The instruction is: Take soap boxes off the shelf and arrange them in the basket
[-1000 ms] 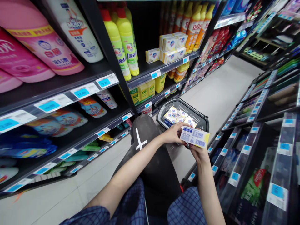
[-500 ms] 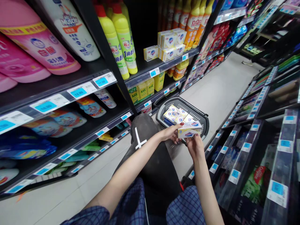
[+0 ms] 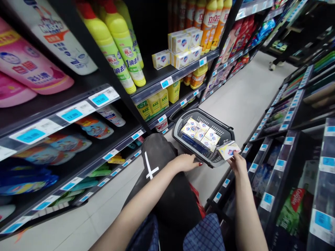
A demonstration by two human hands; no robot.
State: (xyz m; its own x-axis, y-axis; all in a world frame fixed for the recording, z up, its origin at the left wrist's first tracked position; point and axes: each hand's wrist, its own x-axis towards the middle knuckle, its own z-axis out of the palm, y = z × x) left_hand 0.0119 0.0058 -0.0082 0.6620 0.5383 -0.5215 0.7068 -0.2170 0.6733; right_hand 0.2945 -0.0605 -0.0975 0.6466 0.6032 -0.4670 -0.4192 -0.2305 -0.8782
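My right hand (image 3: 237, 162) grips a yellow-and-white soap box (image 3: 228, 150) with a blue logo, held just over the near right rim of a dark plastic shopping basket (image 3: 223, 131) on the floor. Several matching soap boxes (image 3: 199, 133) lie inside the basket. My left hand (image 3: 185, 162) rests on my raised knee in dark trousers (image 3: 157, 164), fingers flat and holding nothing, close to the basket's near rim.
Dark store shelves line the aisle's left side, with yellow-green detergent bottles (image 3: 115, 45), stacked soap boxes (image 3: 183, 47), pink bottles (image 3: 28, 66) and blue price tags. More shelving (image 3: 293, 167) stands close on the right. Someone's feet (image 3: 275, 65) show far down the pale floor.
My left hand has let go of the soap box and dropped onto my knee. My right hand alone carried the box to the right, over the basket's rim.
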